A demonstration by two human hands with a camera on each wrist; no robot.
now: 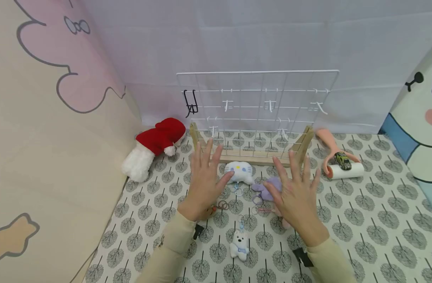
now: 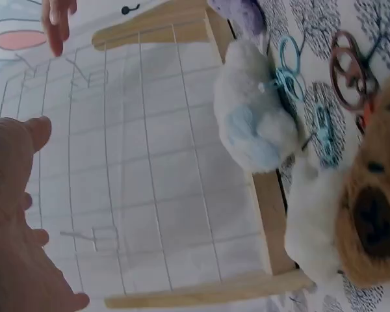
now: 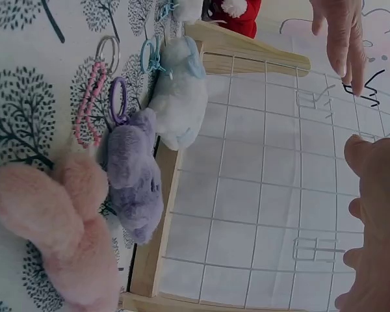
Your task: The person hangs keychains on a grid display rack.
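Note:
My left hand (image 1: pixel 203 184) and right hand (image 1: pixel 297 196) hover over the tabletop, fingers straight and spread, holding nothing. Beyond them stands a white wire grid rack (image 1: pixel 258 72) on a wooden base (image 1: pixel 247 153). Several plush keychains lie around the hands. A white one with blue details (image 1: pixel 238 169) rests by the base, with a purple one (image 3: pixel 133 175) beside it. A pink plush (image 3: pixel 58 221) is mostly hidden under the right hand in the head view. Under my left wrist is a brown plush (image 2: pixel 383 162). A white bear-like plush (image 1: pixel 239 245) lies between the forearms.
A black hook (image 1: pixel 192 107) hangs at the grid's left, with several white hooks (image 1: pixel 270 105) across it. Left of the rack lies a red-and-white plush (image 1: pixel 157 139). To the right, a toy car (image 1: pixel 342 160) sits on a lint roller (image 1: pixel 346 171) with a peach handle.

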